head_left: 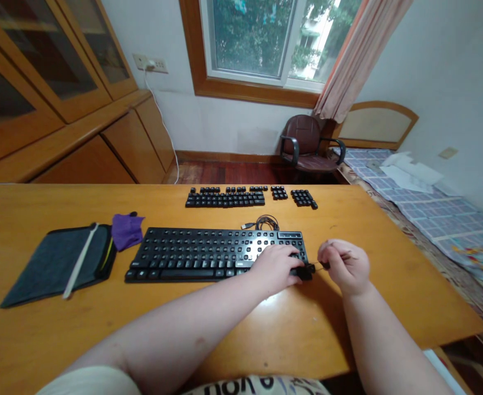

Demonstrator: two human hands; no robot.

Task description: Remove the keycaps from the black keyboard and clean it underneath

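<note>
A black keyboard (200, 255) lies on the wooden table (35, 340), its key tops removed. My left hand (277, 267) rests fingers-down on its right end, pressing near the front right corner. Just right of that corner, my right hand (345, 265) is closed in a pinch on a thin small tool whose dark tip points at the keyboard's corner. The removed black keycaps (225, 197) are laid out in rows further back on the table. The keyboard's coiled cable (265, 222) lies behind it.
A dark grey pouch (56, 263) with a white stick across it and a purple cloth (126, 230) lie left of the keyboard. Wooden cabinets stand at left, a brown chair (307, 145) under the window, a bed at right.
</note>
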